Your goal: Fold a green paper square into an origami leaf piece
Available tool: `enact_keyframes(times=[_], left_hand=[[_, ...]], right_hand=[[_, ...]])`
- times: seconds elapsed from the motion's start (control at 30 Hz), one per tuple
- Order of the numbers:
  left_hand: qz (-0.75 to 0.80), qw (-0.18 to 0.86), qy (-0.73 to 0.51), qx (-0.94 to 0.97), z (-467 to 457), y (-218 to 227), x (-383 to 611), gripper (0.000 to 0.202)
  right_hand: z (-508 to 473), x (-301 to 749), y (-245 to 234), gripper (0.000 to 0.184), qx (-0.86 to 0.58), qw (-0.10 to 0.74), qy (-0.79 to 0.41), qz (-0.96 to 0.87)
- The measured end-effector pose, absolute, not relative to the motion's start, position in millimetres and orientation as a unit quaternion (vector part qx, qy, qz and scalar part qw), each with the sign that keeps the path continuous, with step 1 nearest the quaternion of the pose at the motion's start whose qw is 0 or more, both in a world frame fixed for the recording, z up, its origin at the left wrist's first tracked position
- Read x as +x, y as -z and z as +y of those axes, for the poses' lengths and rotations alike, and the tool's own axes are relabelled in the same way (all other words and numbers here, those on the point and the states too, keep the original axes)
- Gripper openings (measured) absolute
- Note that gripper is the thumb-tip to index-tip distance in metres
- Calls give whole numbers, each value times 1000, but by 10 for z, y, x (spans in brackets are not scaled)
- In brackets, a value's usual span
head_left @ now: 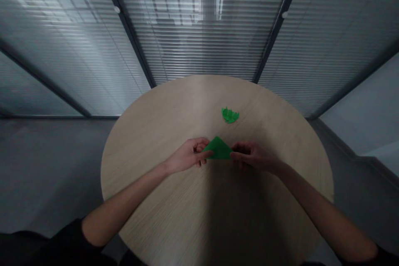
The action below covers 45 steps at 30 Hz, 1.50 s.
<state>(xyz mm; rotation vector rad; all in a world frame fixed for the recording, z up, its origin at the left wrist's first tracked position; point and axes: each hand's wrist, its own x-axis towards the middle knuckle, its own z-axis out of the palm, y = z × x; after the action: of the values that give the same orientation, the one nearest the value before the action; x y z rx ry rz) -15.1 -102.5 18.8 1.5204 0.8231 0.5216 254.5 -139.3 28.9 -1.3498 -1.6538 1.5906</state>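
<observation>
I read the green paper triangle [218,149] as light, thin and soft, best held by its side corners, where the left hand [188,156] and right hand [252,156] each pinch it over the round tabletop [149,174], near a small crumpled green paper piece [230,115].

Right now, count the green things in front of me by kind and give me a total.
Green paper triangle, between left hand and right hand: 1
Jagged green folded piece on the round wooden table: 1
Total: 2
</observation>
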Motion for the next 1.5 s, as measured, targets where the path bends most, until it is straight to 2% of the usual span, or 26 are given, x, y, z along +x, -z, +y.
enact_keyframes(times=[0.47,0.83,1.1,1.5], left_hand=[[348,627,-266,644,-1085,-206,-56,39],[379,618,-206,657,-1121,-294,5,27],[381,609,-232,656,-1188,-257,65,33],[380,603,-246,657,-1206,-205,65,31]], right_hand=[[-1450,2401,-326,38,-495,221,-582,-606],[-1469,2334,-248,35,-484,247,-564,-622],[-1485,2269,-283,33,-501,251,-541,-627],[-1494,2236,-224,27,-501,259,-537,-627]])
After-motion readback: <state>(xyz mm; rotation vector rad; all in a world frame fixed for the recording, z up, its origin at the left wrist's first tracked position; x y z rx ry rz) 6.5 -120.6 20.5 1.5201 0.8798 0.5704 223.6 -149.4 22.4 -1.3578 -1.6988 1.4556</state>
